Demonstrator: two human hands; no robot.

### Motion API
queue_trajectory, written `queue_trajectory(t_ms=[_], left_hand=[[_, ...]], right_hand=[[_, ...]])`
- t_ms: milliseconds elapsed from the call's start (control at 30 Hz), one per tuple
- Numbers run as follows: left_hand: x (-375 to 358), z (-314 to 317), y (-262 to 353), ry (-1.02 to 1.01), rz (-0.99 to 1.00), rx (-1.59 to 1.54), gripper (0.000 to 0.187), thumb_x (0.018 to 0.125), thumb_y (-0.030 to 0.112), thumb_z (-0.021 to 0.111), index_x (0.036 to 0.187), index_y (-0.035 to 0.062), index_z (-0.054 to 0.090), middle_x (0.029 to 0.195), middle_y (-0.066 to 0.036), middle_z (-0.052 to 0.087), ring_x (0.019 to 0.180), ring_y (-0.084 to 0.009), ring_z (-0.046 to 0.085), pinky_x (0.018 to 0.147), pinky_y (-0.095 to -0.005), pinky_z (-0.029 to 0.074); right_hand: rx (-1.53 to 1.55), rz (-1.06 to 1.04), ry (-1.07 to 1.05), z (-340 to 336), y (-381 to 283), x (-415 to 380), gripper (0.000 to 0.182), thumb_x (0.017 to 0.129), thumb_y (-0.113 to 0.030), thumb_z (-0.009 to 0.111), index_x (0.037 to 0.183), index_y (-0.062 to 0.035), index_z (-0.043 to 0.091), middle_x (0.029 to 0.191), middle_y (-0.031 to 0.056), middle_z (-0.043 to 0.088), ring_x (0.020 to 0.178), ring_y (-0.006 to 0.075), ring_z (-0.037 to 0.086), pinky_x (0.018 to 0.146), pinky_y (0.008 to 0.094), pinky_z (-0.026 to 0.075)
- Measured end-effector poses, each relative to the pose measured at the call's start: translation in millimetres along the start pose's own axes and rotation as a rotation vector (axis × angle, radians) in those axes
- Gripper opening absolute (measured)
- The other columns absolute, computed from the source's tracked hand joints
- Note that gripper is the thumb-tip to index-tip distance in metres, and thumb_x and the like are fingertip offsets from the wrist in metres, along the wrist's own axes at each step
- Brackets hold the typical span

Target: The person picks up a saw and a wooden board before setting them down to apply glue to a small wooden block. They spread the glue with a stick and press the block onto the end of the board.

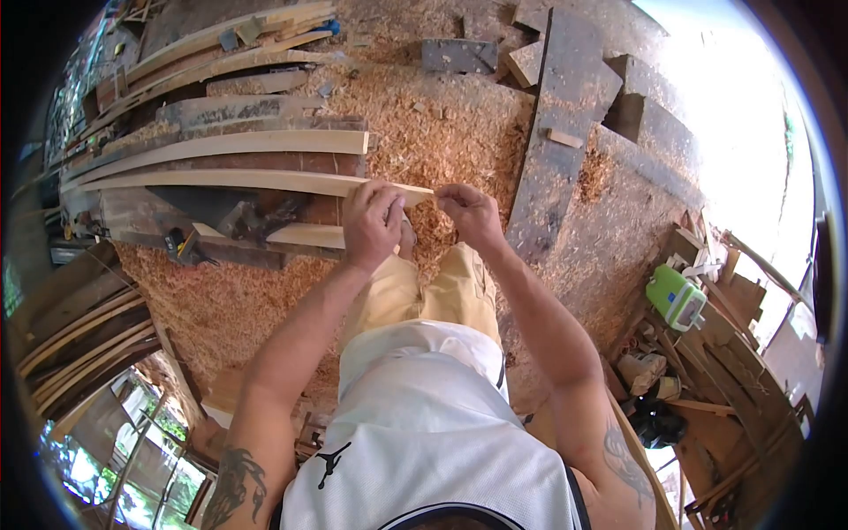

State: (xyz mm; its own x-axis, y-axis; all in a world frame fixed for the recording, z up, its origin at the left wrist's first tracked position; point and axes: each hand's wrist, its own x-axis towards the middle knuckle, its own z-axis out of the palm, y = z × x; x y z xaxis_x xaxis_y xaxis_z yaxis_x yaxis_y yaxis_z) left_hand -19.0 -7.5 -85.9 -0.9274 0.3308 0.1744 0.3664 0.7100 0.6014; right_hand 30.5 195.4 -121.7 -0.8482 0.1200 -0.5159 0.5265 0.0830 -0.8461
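A long pale wooden strip (265, 180) runs from the left across a dark workbench, its tapered end reaching past the bench. Around the strip near that end, my left hand (373, 221) is closed. My right hand (468, 212) pinches at the very tip of the strip, its fingers pressed together. Just above lies another pale board (247, 143), apart from my hands. Below the strip, on the bench, are a dark tool (247, 219) whose shape I cannot make out and a shorter pale board (309, 236).
Wood shavings (442, 115) cover the floor. A wide dark plank (556, 132) lies to the right with a small wood block (564, 138) on it. Further right stands a green case (676, 298) among scrap wood. A yellow and black tool (183, 245) sits at the bench's lower left.
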Motion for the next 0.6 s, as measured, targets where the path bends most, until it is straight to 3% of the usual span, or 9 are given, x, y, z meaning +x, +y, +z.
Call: queue_trajectory(t_ms=[100, 600], left_hand=[[2.7, 1.1, -9.4, -0.083, 0.006, 0.019, 0.011, 0.086, 0.014, 0.075, 0.097, 0.0121, 0.077, 0.1, 0.0, 0.069, 0.099, -0.0268, 0.061, 0.091, -0.0416, 0.046], [9.5, 8.6, -10.3, -0.114, 0.061, 0.038, 0.01, 0.085, 0.014, 0.076, 0.094, 0.0166, 0.08, 0.095, 0.003, 0.069, 0.09, -0.0229, 0.059, 0.085, -0.0385, 0.046]], right_hand=[[-0.04, -0.04, -0.036, 0.0, 2.3, 9.0, 0.015, 0.091, -0.011, 0.071, 0.104, -0.0063, 0.078, 0.084, 0.007, 0.073, 0.07, 0.0104, 0.063, 0.064, 0.0286, 0.052], [-0.153, -0.239, -0.047, 2.5, 0.2, 16.0, 0.014, 0.088, -0.008, 0.073, 0.101, -0.0075, 0.078, 0.094, 0.0087, 0.073, 0.078, 0.019, 0.071, 0.07, 0.0324, 0.057]])
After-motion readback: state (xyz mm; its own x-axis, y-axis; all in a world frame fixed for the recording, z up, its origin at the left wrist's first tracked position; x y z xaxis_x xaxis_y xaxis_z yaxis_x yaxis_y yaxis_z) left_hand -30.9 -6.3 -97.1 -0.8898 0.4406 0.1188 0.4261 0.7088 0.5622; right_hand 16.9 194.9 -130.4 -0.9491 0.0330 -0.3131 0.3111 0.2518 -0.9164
